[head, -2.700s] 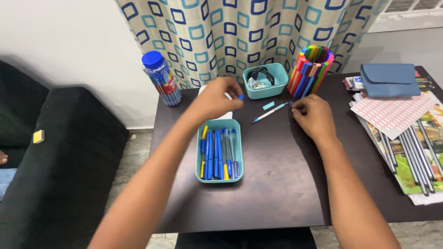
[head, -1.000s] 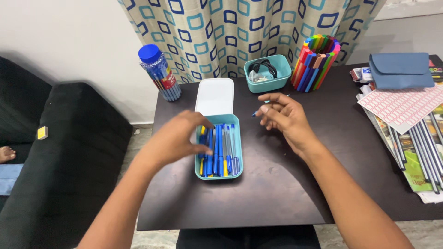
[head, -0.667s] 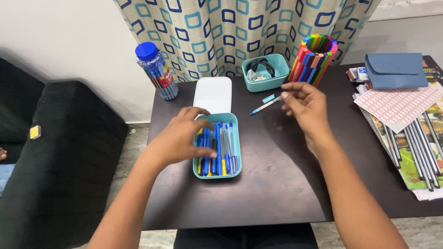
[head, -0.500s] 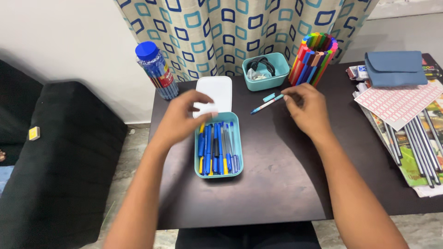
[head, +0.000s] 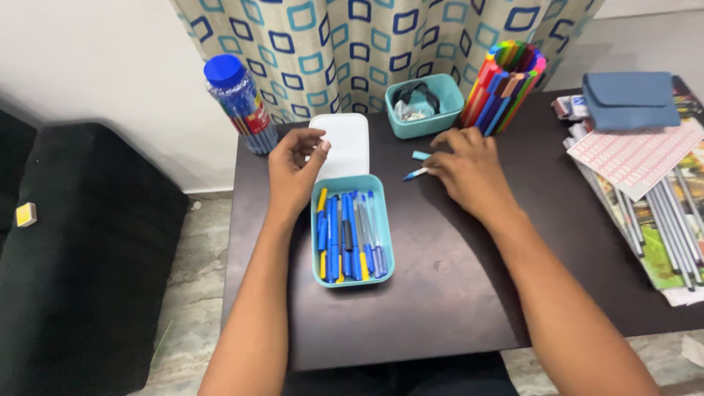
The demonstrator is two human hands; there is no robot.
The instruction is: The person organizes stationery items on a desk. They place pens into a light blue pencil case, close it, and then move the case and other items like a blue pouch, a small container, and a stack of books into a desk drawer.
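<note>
A person's left hand point(head: 293, 172) hovers at the near left corner of a white lid point(head: 343, 144) lying flat on a dark counter point(head: 440, 293), its grip loosely curled with fingertips at the lid's edge; whether it actually pinches the lid cannot be told. The right hand point(head: 469, 170) rests palm down on the counter, grip closing on the end of a blue pen point(head: 415, 174) that lies flat, tip pointing toward the lid, with a small teal cap point(head: 421, 155) just beside it. Directly below the lid sits an open teal box point(head: 352, 276) filled with blue and yellow pens laid lengthwise. At the back of the counter stand a second teal tub point(head: 425, 106) holding dark items and a rainbow-striped pen holder point(head: 506, 84); a blue-capped jar of pens point(head: 240, 106) stands at the far left corner. Papers and a blue pouch point(head: 629, 99) lie at the right.
</note>
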